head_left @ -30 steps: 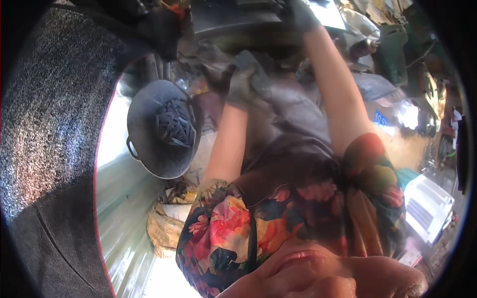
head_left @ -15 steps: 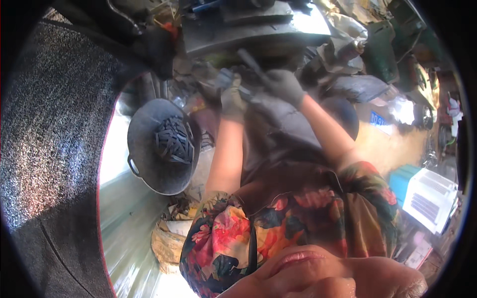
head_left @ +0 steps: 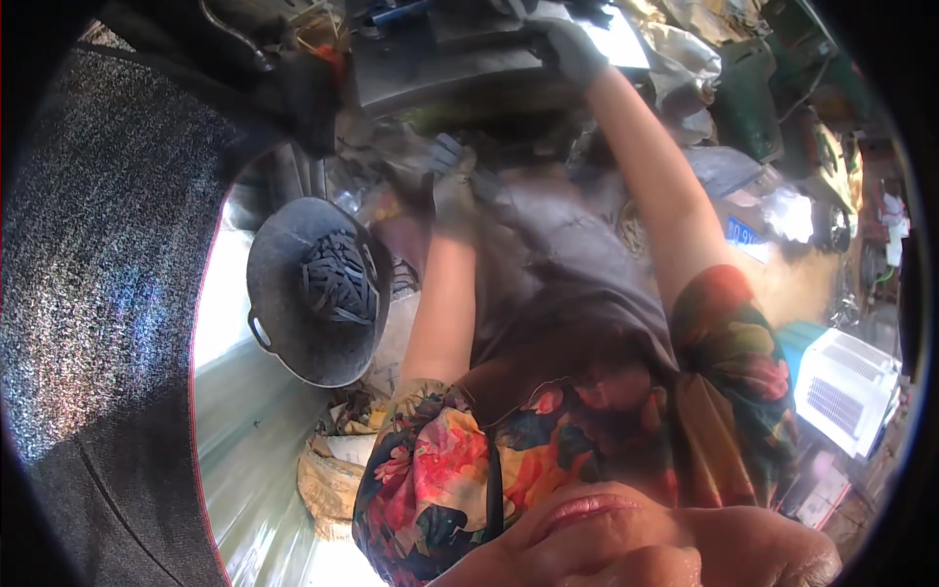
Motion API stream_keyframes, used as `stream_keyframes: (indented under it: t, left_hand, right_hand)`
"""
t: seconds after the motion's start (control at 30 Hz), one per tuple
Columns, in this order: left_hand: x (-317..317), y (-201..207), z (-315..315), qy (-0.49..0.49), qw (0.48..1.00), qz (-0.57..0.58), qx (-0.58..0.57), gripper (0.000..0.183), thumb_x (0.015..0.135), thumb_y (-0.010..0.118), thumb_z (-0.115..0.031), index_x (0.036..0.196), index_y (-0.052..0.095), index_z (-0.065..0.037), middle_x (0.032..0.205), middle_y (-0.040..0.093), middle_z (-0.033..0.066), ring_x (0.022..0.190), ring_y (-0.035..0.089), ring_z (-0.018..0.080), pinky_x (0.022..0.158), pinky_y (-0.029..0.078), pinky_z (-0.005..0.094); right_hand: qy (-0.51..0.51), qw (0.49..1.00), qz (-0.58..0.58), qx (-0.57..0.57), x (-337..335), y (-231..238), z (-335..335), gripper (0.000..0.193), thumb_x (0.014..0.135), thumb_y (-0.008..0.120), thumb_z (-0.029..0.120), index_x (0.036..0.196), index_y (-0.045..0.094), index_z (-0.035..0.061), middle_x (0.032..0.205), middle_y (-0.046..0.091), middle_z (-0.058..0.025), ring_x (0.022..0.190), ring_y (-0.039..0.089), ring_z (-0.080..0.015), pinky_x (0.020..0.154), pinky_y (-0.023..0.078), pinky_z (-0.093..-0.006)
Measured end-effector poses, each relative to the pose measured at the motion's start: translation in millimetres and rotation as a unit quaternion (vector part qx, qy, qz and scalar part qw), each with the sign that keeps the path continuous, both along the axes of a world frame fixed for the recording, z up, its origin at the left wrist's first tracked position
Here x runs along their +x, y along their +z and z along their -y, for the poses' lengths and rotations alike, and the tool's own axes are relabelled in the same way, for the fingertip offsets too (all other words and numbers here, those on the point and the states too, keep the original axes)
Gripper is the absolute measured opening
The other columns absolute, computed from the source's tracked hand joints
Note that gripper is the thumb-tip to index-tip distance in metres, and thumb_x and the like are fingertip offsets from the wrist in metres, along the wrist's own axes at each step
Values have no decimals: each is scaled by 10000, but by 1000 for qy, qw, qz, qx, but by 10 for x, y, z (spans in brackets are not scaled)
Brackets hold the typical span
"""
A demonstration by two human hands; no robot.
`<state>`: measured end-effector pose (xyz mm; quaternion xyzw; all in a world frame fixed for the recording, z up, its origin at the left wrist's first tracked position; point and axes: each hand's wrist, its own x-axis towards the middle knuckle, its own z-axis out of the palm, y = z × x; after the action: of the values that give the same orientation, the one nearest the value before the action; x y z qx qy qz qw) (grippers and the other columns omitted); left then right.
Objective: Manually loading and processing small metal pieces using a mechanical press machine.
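Up top in the head view, right hand [head_left: 572,47] in a dark glove is stretched far forward onto a grey metal machine top [head_left: 460,73]; glove lies on the far edge, but whether it grips or just presses, cannot tell. Left hand [head_left: 452,191], gloved too, sits lower and nearer, just under the machine's front edge, among blurred scrap; fingers look curled round something small and pale, but motion blur hides what, so grip is uncertain. Dark round pan [head_left: 313,293] with a tangle of black strips [head_left: 337,276] sits to the left, apart from both hands. White vented box [head_left: 846,391] far right. Grey apron [head_left: 577,284] hangs between the arms.

Step, as a judgement: working at the machine, right hand steadying or operating, left feeding or clearing below. Next move likely needs the left hand kept clear of the machine edge.
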<state>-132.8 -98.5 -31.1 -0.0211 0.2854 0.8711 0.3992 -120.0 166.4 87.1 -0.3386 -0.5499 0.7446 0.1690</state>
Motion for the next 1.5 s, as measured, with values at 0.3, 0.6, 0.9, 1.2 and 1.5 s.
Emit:
stream_keyframes:
  t: [0.3, 0.6, 0.9, 1.2, 1.5]
  left_hand:
    - [40, 214, 36, -21, 998, 36, 48, 320, 887, 556, 5, 1192, 523, -87, 1142, 607, 113, 1033, 599, 271, 915, 519, 429]
    - [8, 206, 146, -6, 998, 54, 36, 277, 902, 533, 3, 1164, 537, -83, 1130, 606, 115, 1020, 600, 278, 900, 518, 432]
    - [64, 312, 66, -34, 997, 47, 40, 266, 913, 499, 13, 1150, 546, -98, 1111, 616, 106, 1016, 606, 261, 874, 529, 414]
    - [76, 285, 22, -34, 998, 41, 31, 279, 906, 502, 23, 1153, 544, -101, 1102, 623, 104, 1006, 611, 262, 893, 519, 424]
    - [21, 161, 131, -32, 998, 48, 1, 286, 895, 533, 7, 1169, 530, -75, 1105, 618, 120, 1016, 602, 274, 930, 495, 441]
  right_hand:
    - [7, 998, 1, -65, -443, 147, -329, 175, 914, 526, 174, 750, 543, 116, 532, 470, -22, 394, 372, -146, 362, 249, -306]
    - [-14, 998, -59, 6, 666, 23, 374, 306, 954, 482, 281, 1094, 619, 46, 861, 623, -22, 728, 564, -101, 607, 451, -234]
    - [-21, 993, -39, -108, 1343, -495, 664, 293, 969, 467, 269, 1086, 628, 54, 772, 616, -28, 611, 553, -126, 545, 453, -244]
    - [-22, 993, -78, -85, 1200, -218, 784, 281, 956, 515, 280, 1062, 630, 46, 820, 640, -22, 677, 589, -115, 608, 484, -237]
    - [-4, 978, -206, -42, -161, 514, 409, 87, 919, 561, 184, 875, 585, 113, 672, 566, -34, 486, 490, -152, 391, 345, -275]
